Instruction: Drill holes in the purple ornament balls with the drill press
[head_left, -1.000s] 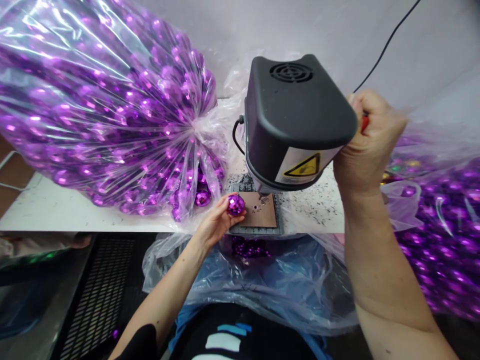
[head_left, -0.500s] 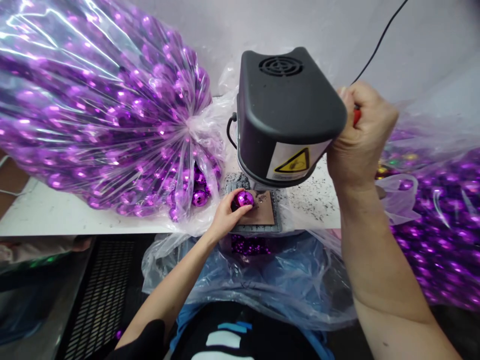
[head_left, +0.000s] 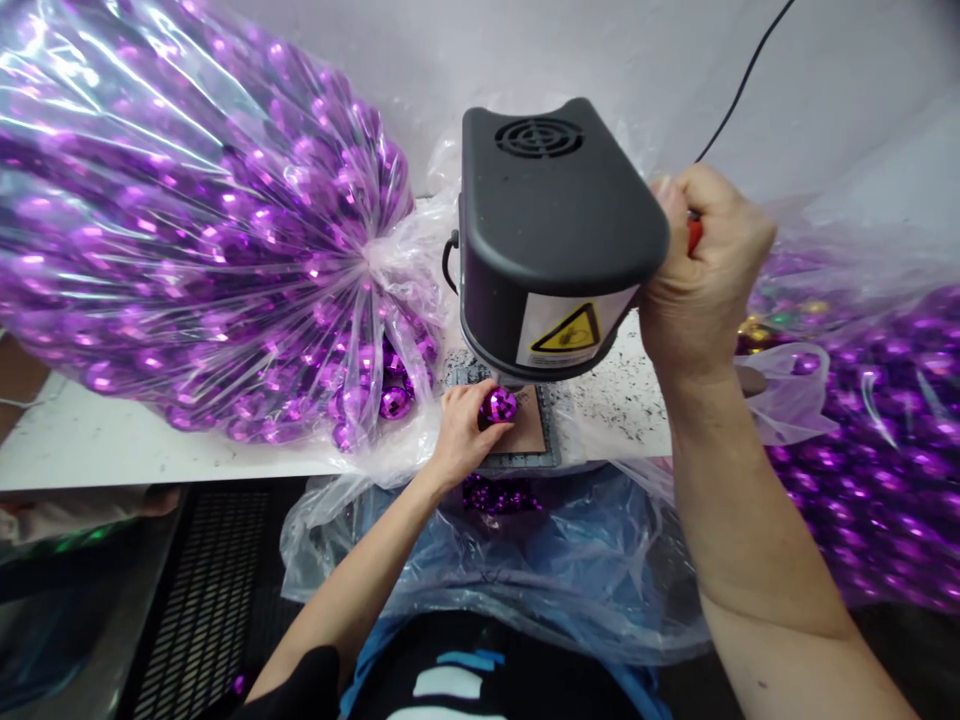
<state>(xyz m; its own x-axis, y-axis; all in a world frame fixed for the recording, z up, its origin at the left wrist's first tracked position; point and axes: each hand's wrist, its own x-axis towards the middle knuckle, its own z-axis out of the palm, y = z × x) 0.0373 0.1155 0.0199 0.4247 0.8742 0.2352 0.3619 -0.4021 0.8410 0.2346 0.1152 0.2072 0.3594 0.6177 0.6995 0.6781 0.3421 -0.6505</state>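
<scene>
A shiny purple faceted ball (head_left: 501,404) is held between the thumb and fingers of my left hand (head_left: 466,425), over a brown pad (head_left: 527,425) on a grey base plate. Above it stands a black machine (head_left: 555,210) with a vent on top and a yellow warning label (head_left: 567,327). The machine's lower end, close to the ball, is mostly hidden by its housing. My right hand (head_left: 705,260) is wrapped round a handle at the machine's right side; a bit of red (head_left: 694,233) shows between the fingers.
A big clear bag of purple balls (head_left: 225,240) fills the left of the white table (head_left: 90,440). More bagged purple balls (head_left: 885,470) lie at the right. An open plastic bag (head_left: 600,560) with purple pieces hangs at the front edge. Dark flakes litter the table.
My left hand has shifted slightly right with the ball, further over the pad. The whole view has moved a little, and my right hand keeps its hold on the handle.
</scene>
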